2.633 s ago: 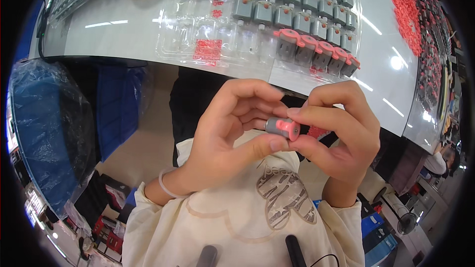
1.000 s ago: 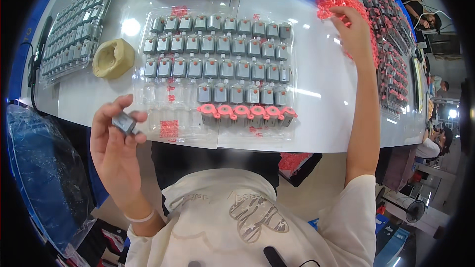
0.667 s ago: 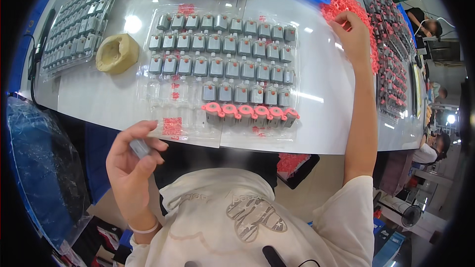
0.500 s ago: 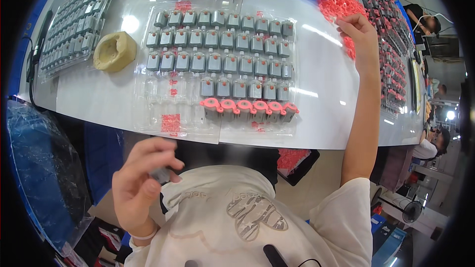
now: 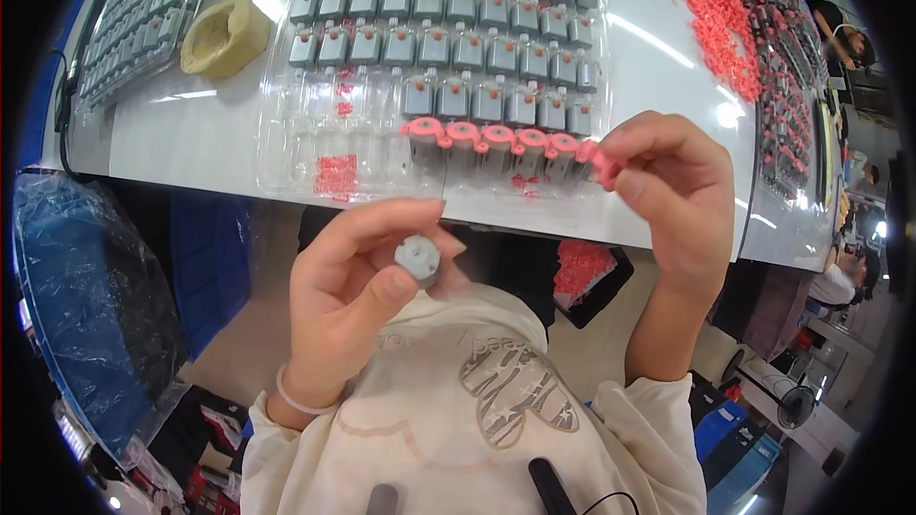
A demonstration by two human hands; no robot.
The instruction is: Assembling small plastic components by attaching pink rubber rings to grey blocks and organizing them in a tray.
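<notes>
My left hand [image 5: 348, 277] is closed around a small grey motor [image 5: 418, 258], with its round end turned up. This motor is in front of the table edge, above my lap. My right hand [image 5: 673, 195] pinches a small pink plastic piece [image 5: 605, 170] between thumb and fingers. It overlaps the right end of a row of motors wearing pink plastic caps [image 5: 498, 137], and I cannot tell whether it touches them. The clear plastic tray [image 5: 277, 148] under them also holds several rows of bare grey motors [image 5: 396, 48].
A yellowish ring-shaped block [image 5: 224, 36] stands left of the tray, beside another tray of motors [image 5: 143, 24]. Loose pink pieces [image 5: 711, 14] are heaped at the back right. Further right lie many pink-capped motors [image 5: 787, 76]. Other people sit beyond at the right.
My right hand has come from the pink heap toward me, now with a pink piece. My left hand has moved right and up, turning the motor's end upward. The view has shifted.
</notes>
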